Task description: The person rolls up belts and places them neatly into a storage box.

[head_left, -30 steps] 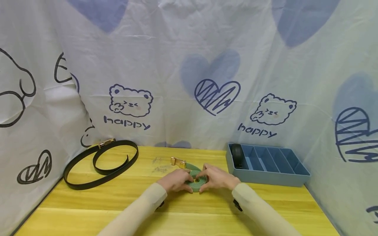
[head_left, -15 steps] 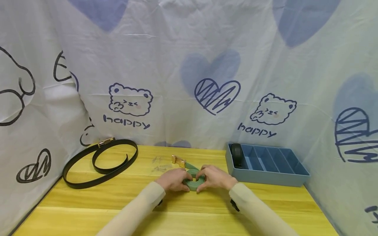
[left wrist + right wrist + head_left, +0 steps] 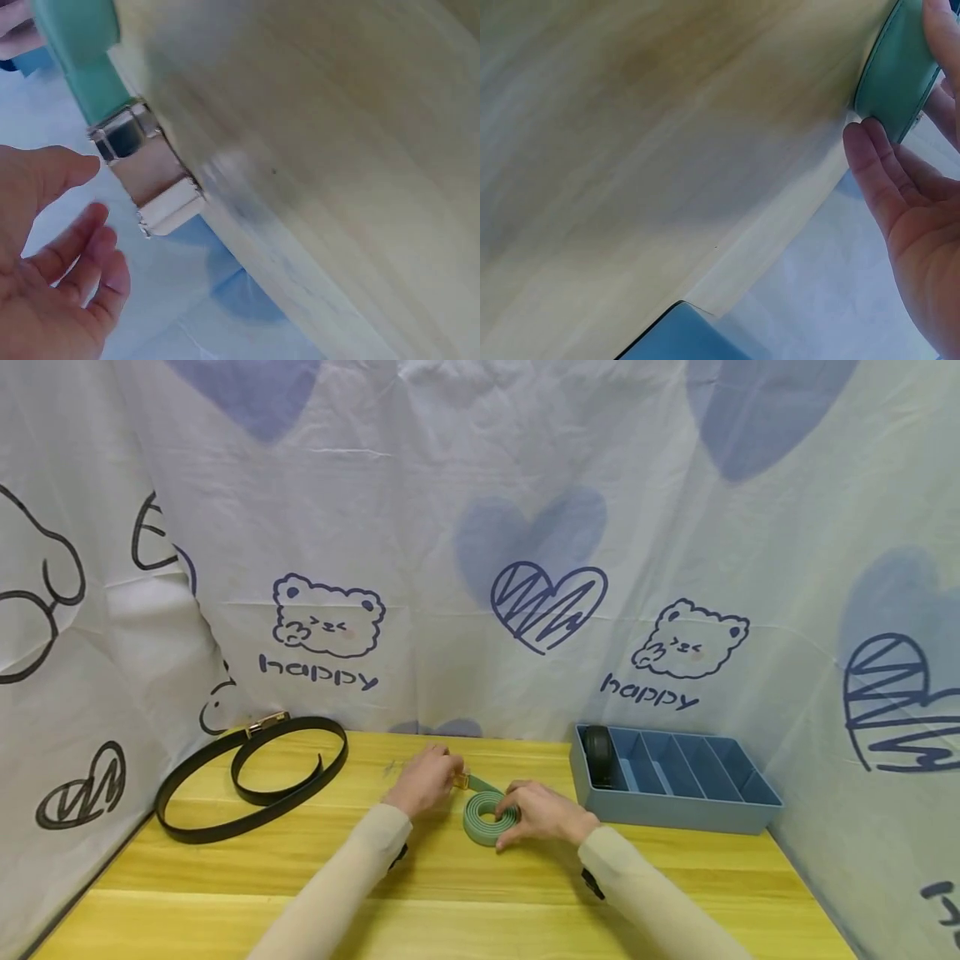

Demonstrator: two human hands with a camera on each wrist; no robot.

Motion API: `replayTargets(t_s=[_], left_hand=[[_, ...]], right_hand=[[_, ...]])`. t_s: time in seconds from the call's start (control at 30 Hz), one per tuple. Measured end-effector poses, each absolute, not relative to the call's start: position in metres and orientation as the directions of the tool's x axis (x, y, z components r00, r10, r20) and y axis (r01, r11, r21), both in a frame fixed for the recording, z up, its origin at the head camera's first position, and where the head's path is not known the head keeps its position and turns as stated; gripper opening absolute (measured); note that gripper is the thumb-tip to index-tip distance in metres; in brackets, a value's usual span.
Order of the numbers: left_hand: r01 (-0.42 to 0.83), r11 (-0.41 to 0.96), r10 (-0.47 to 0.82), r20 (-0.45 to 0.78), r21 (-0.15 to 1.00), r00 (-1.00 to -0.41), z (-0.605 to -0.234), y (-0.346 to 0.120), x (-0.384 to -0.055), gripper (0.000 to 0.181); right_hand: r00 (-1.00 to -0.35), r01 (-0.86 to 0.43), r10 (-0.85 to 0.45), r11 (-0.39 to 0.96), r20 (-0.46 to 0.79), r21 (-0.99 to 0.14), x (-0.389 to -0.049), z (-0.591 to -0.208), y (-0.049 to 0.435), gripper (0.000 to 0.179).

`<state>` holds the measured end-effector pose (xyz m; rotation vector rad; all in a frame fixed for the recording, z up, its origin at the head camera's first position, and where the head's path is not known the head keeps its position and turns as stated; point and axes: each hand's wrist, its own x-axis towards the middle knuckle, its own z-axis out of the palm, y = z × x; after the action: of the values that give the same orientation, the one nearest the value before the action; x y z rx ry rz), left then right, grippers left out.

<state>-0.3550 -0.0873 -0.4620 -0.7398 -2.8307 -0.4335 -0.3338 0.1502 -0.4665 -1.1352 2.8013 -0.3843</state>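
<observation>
Away from the coiled green belt (image 3: 480, 835), the left hand (image 3: 425, 781) has moved to its buckle (image 3: 146, 176); those fingers are loosely bent, just beside the metal. Fingers and thumb curled, the right hand (image 3: 546, 814) grips the coil's right side on the table (image 3: 480, 893). Right of these fingers stands a blue tray (image 3: 678, 810); well left of the left fingers lies a black belt (image 3: 198, 836).

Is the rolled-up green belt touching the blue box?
Apart. The head view shows it: a strip of bare wooden tabletop lies between the green belt and the blue box.
</observation>
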Motion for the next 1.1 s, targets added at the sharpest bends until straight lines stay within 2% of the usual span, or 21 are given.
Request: replayTargets(t_s=[0.17, 0.27, 0.57, 0.63, 0.73, 0.8, 0.87, 0.97, 1.1], left_hand=[[0.474, 0.877, 0.449, 0.212, 0.083, -0.868, -0.473, -0.085, -0.358, 0.042], [0.453, 0.889, 0.44, 0.154, 0.063, -0.885, -0.476, -0.085, -0.357, 0.036], [0.462, 0.84, 0.465, 0.063, 0.283, -0.883, -0.471, -0.079, -0.346, 0.012], [0.466, 0.836, 0.468, 0.065, 0.289, -0.881, -0.471, -0.077, -0.343, 0.018], [0.494, 0.802, 0.501, 0.073, 0.335, -0.863, -0.472, -0.079, -0.34, 0.038], [0.508, 0.778, 0.534, 0.034, 0.37, -0.845, -0.47, -0.081, -0.338, 0.055], [0.508, 0.758, 0.565, -0.023, 0.408, -0.824, -0.466, -0.083, -0.334, 0.063], [0.499, 0.773, 0.571, -0.087, 0.393, -0.816, -0.465, -0.078, -0.326, 0.066], [0.515, 0.794, 0.552, -0.026, 0.323, -0.834, -0.471, -0.068, -0.321, 0.061]], right_hand=[[-0.741, -0.646, -0.672, 0.714, -0.002, -0.27, -0.334, -0.468, 0.148, 0.045], [-0.754, -0.63, -0.657, 0.724, -0.004, -0.28, -0.333, -0.469, 0.147, 0.045], [-0.808, -0.568, -0.589, 0.765, 0.028, -0.303, -0.329, -0.473, 0.142, 0.042], [-0.82, -0.556, -0.571, 0.778, 0.04, -0.294, -0.328, -0.474, 0.141, 0.042], [-0.829, -0.547, -0.556, 0.79, 0.054, -0.277, -0.329, -0.475, 0.139, 0.043], [-0.834, -0.543, -0.547, 0.793, 0.071, -0.277, -0.329, -0.476, 0.139, 0.043], [-0.841, -0.534, -0.533, 0.795, 0.086, -0.289, -0.329, -0.477, 0.14, 0.043], [-0.857, -0.513, -0.501, 0.802, 0.12, -0.306, -0.329, -0.476, 0.139, 0.042], [-0.875, -0.483, -0.461, 0.81, 0.149, -0.333, -0.329, -0.472, 0.131, 0.041]])
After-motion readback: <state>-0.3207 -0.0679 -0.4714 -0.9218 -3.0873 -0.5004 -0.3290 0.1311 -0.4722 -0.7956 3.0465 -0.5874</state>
